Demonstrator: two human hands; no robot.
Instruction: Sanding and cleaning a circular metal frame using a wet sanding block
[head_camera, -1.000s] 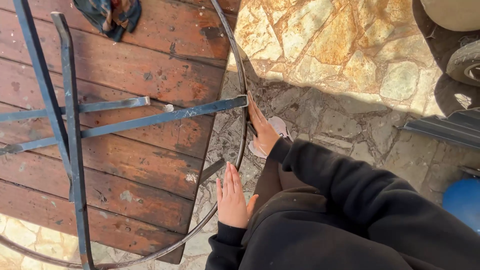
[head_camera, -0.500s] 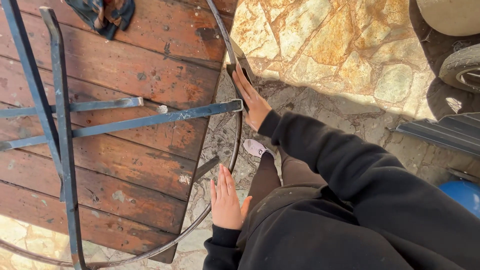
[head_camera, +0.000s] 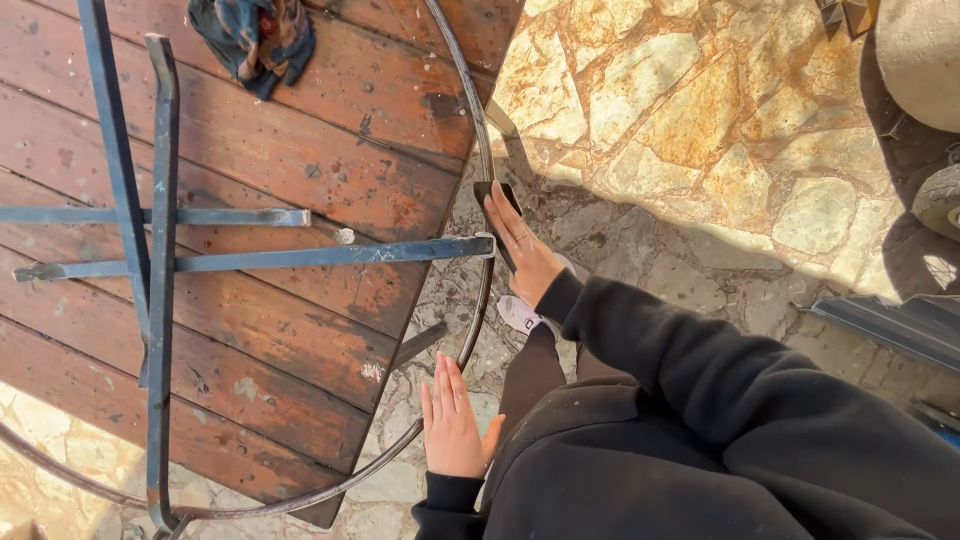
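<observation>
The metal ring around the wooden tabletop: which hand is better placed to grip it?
Right. The right hand already lies against the metal ring, beside a crossbar end. The left hand is flat and open, near the ring.

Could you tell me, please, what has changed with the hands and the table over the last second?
The right hand has reached further up along the metal ring, now by the end of the crossbar, over a small dark object. The left hand stayed flat and open by the ring's lower edge. The wooden tabletop and the cloth lie unchanged.

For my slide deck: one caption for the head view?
Right hand on dark metal ring of upturned wooden table; left hand open nearby.
</observation>
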